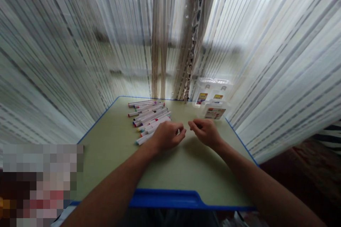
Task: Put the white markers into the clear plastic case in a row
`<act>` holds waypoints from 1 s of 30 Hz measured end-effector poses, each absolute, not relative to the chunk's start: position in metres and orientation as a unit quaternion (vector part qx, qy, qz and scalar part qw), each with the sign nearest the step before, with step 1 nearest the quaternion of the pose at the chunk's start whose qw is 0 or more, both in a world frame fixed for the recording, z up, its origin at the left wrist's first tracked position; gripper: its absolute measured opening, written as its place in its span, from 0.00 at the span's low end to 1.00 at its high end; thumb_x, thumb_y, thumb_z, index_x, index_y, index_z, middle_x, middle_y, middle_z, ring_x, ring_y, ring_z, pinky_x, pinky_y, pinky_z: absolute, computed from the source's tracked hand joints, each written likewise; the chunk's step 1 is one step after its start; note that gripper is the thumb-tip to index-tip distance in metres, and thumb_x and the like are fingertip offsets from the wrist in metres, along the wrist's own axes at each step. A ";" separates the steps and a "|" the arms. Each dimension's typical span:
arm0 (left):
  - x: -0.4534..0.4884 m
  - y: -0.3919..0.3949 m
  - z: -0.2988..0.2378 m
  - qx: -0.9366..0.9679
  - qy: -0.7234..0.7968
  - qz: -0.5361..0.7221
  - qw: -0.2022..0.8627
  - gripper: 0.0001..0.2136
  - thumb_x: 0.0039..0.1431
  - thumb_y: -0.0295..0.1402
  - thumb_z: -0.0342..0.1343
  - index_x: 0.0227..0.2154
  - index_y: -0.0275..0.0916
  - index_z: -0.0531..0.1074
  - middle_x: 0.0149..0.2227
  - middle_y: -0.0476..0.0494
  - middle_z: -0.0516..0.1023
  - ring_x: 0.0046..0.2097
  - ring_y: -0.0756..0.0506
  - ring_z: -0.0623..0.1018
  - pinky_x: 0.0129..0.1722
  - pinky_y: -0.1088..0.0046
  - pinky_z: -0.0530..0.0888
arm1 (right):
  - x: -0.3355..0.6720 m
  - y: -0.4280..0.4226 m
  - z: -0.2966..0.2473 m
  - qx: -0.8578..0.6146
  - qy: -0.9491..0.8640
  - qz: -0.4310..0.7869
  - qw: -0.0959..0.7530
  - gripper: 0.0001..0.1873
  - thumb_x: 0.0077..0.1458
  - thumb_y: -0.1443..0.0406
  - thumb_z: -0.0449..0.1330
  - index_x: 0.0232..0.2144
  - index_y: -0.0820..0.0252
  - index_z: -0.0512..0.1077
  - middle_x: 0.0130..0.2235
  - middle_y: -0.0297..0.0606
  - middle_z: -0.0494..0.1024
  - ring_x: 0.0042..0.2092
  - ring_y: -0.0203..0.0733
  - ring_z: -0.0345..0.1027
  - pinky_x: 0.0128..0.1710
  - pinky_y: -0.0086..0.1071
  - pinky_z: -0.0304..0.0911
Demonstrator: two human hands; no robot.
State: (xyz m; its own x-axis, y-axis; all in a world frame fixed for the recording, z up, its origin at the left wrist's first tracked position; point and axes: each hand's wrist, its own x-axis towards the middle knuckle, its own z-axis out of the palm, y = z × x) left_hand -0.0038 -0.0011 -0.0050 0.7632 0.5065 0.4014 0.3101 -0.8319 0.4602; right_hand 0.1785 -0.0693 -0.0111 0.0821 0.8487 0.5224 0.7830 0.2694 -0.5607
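Both hands, left hand (167,135) and right hand (205,132), rest curled and empty by slim white markers (149,116).

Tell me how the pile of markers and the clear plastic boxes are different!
The markers lie flat, loose on the green table; the clear plastic boxes stand at the far edge by the curtain. The markers are thin white sticks with coloured caps; the boxes are see-through with bright labels. The left hand is at the markers; the right hand is nearer the boxes. Both rest on the same table.
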 end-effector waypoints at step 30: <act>0.000 0.000 -0.008 0.922 0.221 0.269 0.171 0.14 0.62 0.35 0.51 0.23 0.38 0.74 0.21 0.46 0.74 0.22 0.49 0.69 0.26 0.73 0.60 | 0.179 -0.072 -0.007 -0.605 -0.680 0.019 0.413 0.24 0.60 0.57 0.55 0.14 0.58 0.69 0.13 0.33 0.68 0.16 0.34 0.60 0.20 0.28 0.52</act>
